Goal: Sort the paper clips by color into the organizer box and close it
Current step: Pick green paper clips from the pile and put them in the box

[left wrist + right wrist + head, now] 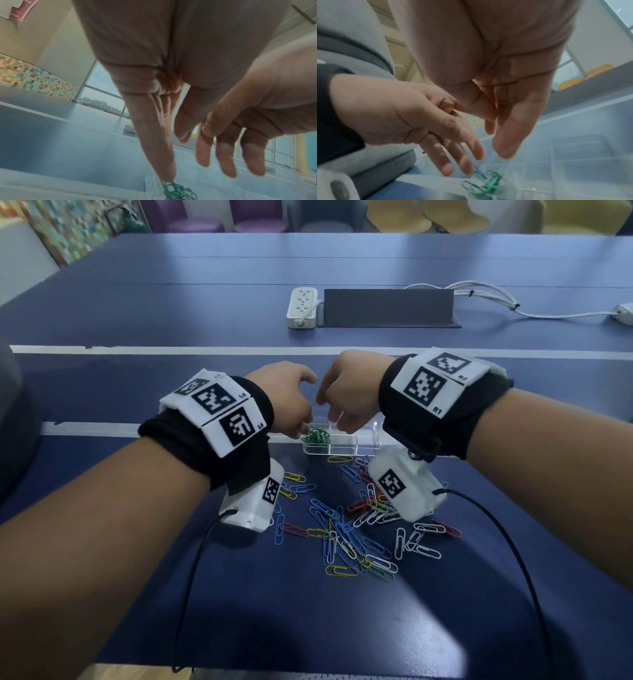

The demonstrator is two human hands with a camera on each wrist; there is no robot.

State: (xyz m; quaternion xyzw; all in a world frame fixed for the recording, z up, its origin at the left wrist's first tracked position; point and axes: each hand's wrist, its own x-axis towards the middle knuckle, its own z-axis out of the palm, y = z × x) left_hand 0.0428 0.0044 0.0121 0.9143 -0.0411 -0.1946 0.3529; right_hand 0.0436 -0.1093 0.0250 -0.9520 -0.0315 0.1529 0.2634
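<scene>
A clear organizer box (pixel 366 440) stands on the blue table (pixel 137 313), with a bunch of green paper clips (pixel 315 436) in its left compartment; the other compartments I can see look empty. Both hands hover close together over that compartment. My left hand (pixel 304 422) has its fingers (pixel 157 142) stretched down, one tip just above the green clips (pixel 176 192). My right hand (pixel 334 416) hangs beside it, fingers (pixel 508 135) straight above the box (pixel 573 155) and green clips (pixel 486 184). Neither hand holds a clip. Loose clips (pixel 346 529) in several colours lie nearer me.
A white power strip (pixel 302 307), a dark grey cable flap (pixel 388 308) and white cables (pixel 496 299) lie farther back on the table. White tape lines (pixel 205 349) cross it. Chairs stand beyond the far edge. Black wrist-camera cables trail toward me.
</scene>
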